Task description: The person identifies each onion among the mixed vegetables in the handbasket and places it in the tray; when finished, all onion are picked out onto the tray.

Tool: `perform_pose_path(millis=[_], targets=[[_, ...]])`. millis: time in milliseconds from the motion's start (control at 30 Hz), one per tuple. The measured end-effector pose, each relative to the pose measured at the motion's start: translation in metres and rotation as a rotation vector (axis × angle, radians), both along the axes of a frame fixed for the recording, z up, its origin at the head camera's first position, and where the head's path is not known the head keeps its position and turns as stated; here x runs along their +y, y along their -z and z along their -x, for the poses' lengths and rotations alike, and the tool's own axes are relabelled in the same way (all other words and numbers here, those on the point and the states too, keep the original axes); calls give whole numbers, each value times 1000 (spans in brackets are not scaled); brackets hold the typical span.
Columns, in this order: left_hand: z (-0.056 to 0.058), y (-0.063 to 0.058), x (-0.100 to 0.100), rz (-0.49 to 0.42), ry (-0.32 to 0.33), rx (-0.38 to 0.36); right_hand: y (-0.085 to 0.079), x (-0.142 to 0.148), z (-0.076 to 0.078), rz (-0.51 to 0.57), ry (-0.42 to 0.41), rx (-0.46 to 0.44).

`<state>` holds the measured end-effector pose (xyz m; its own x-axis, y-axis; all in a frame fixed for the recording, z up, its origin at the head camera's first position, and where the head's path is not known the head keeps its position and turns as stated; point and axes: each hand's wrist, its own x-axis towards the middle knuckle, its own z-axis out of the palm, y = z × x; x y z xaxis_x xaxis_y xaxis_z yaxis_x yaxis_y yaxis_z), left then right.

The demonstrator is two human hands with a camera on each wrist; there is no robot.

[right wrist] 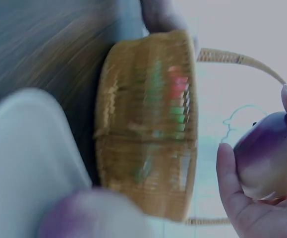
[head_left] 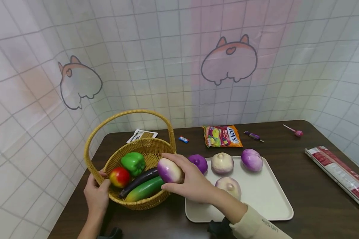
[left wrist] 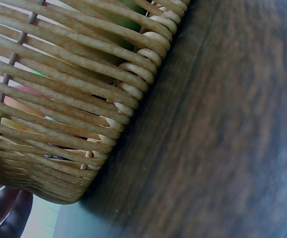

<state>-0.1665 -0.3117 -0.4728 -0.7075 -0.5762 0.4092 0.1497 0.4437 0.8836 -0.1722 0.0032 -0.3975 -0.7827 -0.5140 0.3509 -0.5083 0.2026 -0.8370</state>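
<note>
My right hand (head_left: 194, 181) holds a purple-and-white turnip (head_left: 170, 170) between thumb and fingers, over the right rim of a wicker basket (head_left: 137, 203). The right wrist view shows this turnip (right wrist: 268, 156) raised off the tray. At the basket's left side, my left hand (head_left: 97, 195) grips the rim near the foot of the handle; only part of that hand (left wrist: 7, 210) shows in the left wrist view. Inside the basket lie a green bell pepper (head_left: 133, 163), a red-and-yellow apple (head_left: 119, 177), a dark eggplant (head_left: 140, 181) and a green cucumber (head_left: 145, 189).
Right of the basket, a white tray (head_left: 266, 202) bears several more purple or white turnips (head_left: 222, 163). Behind it lie a candy bag (head_left: 222, 136), small wrapped candies (head_left: 254, 136) and a lollipop (head_left: 298, 133). A long red-and-white package (head_left: 341, 176) lies at the right edge.
</note>
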Motion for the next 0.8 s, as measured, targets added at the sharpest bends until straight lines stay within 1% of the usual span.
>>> perform_pose_path(millis=[133,300,367,500,600,800], targets=[[-2,-1,0,-3,-4,-6,2,17,1,28,0,67],[-2,-1,-1,-9,-4,-24,3,34,1,115,9,80],[-2,-1,-1,-4,-7,-28,2,39,1,138,18,49],[-1,0,-1,4,-15,-28,2,51,1,191,31,-74],[0,0,0,0,-8,-26,4,62,0,228,43,-137],[1,-1,1,4,-8,-26,6,81,1,296,15,-160]])
